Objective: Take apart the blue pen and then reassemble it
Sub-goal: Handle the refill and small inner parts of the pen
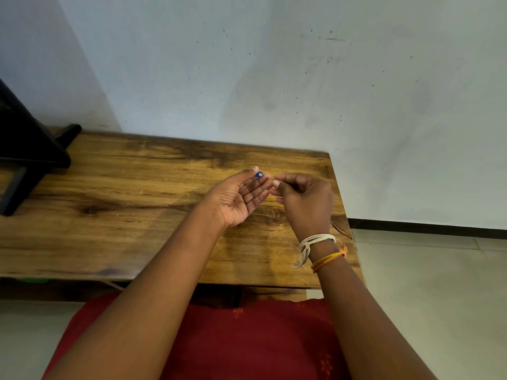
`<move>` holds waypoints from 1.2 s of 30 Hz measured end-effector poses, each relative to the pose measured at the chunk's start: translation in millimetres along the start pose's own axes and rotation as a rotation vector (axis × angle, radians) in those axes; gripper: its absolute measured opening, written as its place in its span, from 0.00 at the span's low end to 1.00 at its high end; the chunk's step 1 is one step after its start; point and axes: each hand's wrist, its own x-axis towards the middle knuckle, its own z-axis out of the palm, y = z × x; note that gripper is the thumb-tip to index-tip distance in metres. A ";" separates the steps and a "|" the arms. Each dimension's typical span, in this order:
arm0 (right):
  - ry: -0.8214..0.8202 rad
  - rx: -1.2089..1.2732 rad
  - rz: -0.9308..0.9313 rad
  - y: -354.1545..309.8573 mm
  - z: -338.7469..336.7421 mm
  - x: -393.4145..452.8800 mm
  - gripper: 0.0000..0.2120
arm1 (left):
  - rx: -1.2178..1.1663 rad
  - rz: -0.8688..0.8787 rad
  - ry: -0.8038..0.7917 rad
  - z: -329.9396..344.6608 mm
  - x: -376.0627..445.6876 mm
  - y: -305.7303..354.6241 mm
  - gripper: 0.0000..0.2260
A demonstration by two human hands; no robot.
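Note:
My left hand (pixel 236 198) is raised above the wooden table (pixel 137 204), palm up, and pinches a small blue pen part (pixel 258 175) between thumb and fingertips; only its end shows. My right hand (pixel 304 201) is close beside it, fingers curled, pinching a thin, pale piece (pixel 271 178) whose tip points at the blue part. That thin piece is mostly hidden in the fingers. The two hands almost touch at the fingertips. White and orange thread bands circle my right wrist.
A black stand (pixel 30 154) sits at the table's far left. The table backs onto a pale wall (pixel 274 78), and its right edge drops off to a tiled floor (pixel 428 283). A red garment (pixel 247 341) covers my lap below.

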 end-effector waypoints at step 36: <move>-0.008 -0.335 -0.321 -6.8 0.2 -4.4 0.28 | 0.054 -0.124 -0.028 4.1 -7.2 0.5 0.07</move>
